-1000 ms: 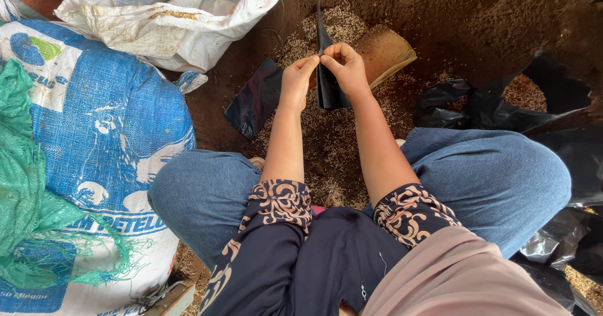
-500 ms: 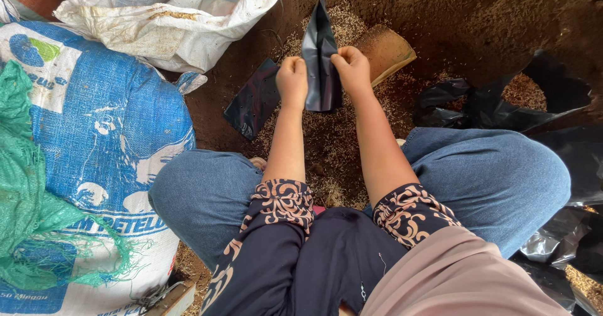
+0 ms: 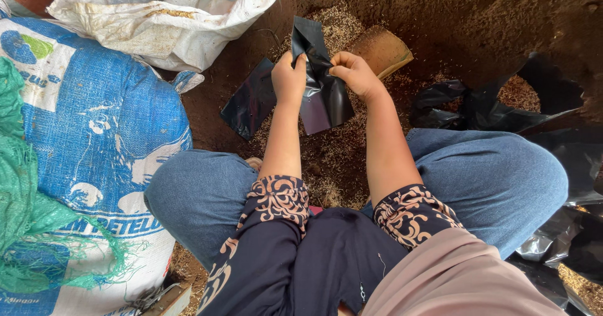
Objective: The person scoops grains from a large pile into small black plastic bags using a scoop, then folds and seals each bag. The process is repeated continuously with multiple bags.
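Head view: the person sits on the ground with knees apart, and both hands meet in front, above a patch of husks (image 3: 326, 159) on the soil. The left hand (image 3: 289, 77) and the right hand (image 3: 355, 72) hold one small black bag (image 3: 323, 99) between them. The fingers of each hand are together and clamped on the upper part of the bag, the left on its left edge, the right on its right edge, and the plastic between them is creased.

The step in hand, as I judge it, is opening the mouth of the bag: the two edges are gripped at the same height and the film there looks pulled apart a little, but I cannot tell if the mouth is really open. The next move calls for separating the two thin layers with the fingertips, without letting the slippery film slide out of the pinch.

The bag is in the air, not touching the ground. Its long axis runs from the top corner, away from the person and slightly left, down to the flat lower end, which points toward the person and slightly right.

Just left of the left hand, another flat black bag (image 3: 251, 102) lies on the soil. A blue sack (image 3: 94, 121) stands at the person's left, and crumpled black plastic (image 3: 483, 106) lies at the right.
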